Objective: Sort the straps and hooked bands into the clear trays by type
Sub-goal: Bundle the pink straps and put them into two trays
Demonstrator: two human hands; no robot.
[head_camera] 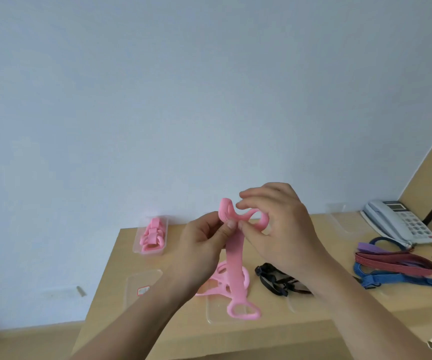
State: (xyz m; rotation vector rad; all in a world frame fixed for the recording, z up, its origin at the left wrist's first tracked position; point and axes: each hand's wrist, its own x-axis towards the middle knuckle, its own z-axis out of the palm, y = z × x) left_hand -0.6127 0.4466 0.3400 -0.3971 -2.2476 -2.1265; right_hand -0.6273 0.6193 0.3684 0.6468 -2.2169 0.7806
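Both hands are raised over the table (365, 307): left hand (201, 245) pinches the pink strap (234, 255) below its top loop, right hand (285, 235) curls round that loop. It dangles limp and light, probably rubbery; the flat middle grips best.

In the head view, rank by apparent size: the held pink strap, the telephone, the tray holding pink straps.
1. held pink strap: longest, but nearest the camera, so unsure against the telephone.
2. telephone.
3. tray holding pink straps: clearly smallest.
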